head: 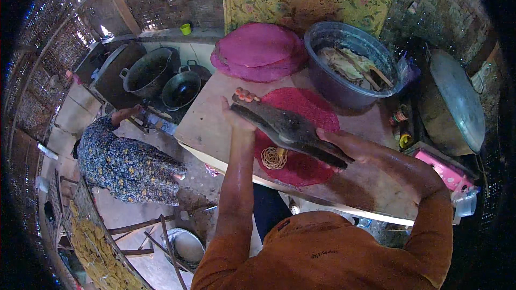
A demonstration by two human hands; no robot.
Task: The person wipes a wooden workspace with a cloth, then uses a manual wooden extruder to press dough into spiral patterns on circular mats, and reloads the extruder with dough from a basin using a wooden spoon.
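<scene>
A dark wooden hand press (pixel 282 127), made of two long pieces one over the other, is held aslant above the table. My left hand (pixel 238 119) grips its far left end, with the fingertips curled over the top. The near right end is in my right hand (pixel 344 145), with fingertips showing under the wood. Below the press's middle, a loose coil of pale dough strands (pixel 274 158) lies on a round red mat (pixel 298 175). A short bit of strand shows between coil and press; whether it joins the press I cannot tell.
Round magenta mats (pixel 258 48) are stacked at the table's (pixel 209 117) back, beside a grey-blue plastic tub (pixel 346 88) holding dough and wooden sticks. A large metal pot (pixel 443 108) stands right. To the left, a person in a floral garment (pixel 129 157) bends near dark pans (pixel 181 88).
</scene>
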